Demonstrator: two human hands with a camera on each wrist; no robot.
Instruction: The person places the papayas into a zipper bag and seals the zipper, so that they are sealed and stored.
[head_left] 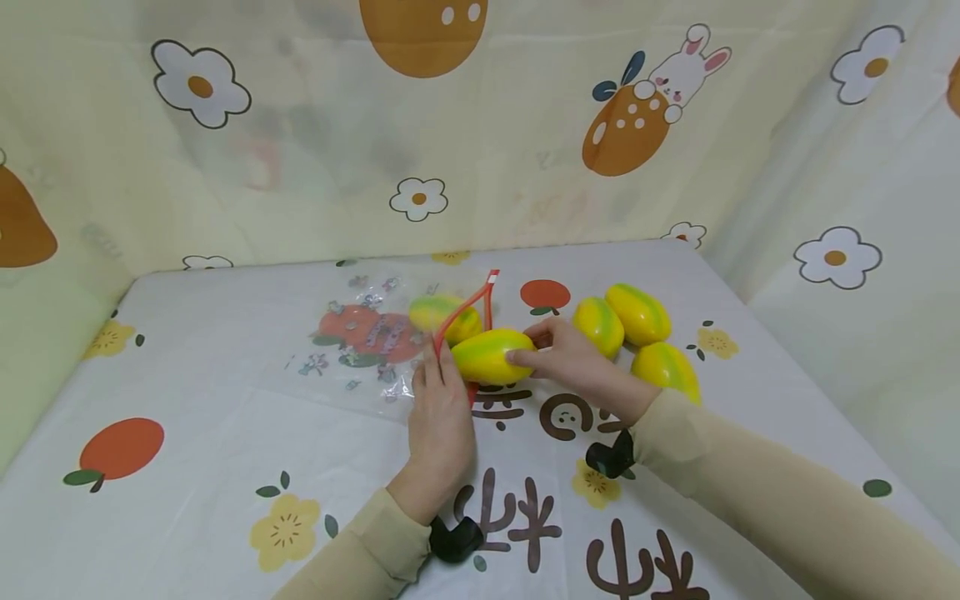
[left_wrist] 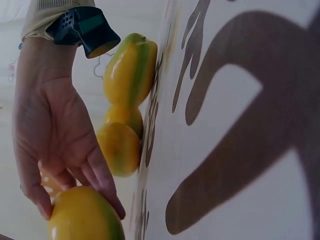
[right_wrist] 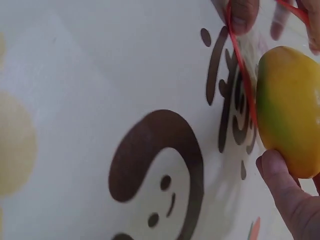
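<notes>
Take the held mango (head_left: 491, 357) as the clock's centre: it sits over the desk (head_left: 210, 392) at the mouth of a clear plastic bag (head_left: 367, 337), pinched by the right hand (head_left: 573, 362) from 3 o'clock. The bag spreads toward 9, and its red rim (head_left: 462, 310) crosses the bagged mango (head_left: 431, 315) at 10; the held one also hides part of it. The left hand (head_left: 442, 425) is at 7, thumb and fingers spread at the rim; I cannot tell whether they pinch it. Loose mangoes (head_left: 639, 314) bunch between 2 and 3, the right arm overlapping the nearest. Count: five mangoes (one held, one bagged, three loose), one bag.
</notes>
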